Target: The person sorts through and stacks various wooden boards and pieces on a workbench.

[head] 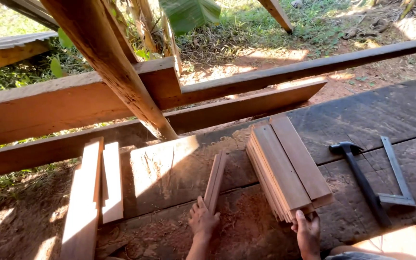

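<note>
Slats (214, 180) on edge — long axis away

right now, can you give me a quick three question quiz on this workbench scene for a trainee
1. True or false: the left hand grips a thin pair of wooden slats standing on edge.
2. Multiple choice: what does the right hand touch? A) the hammer B) the near end of the stack of slats C) the metal square
3. Fill in: the hammer lies between the stack of slats and the ____.

Key:
1. True
2. B
3. metal square
</note>
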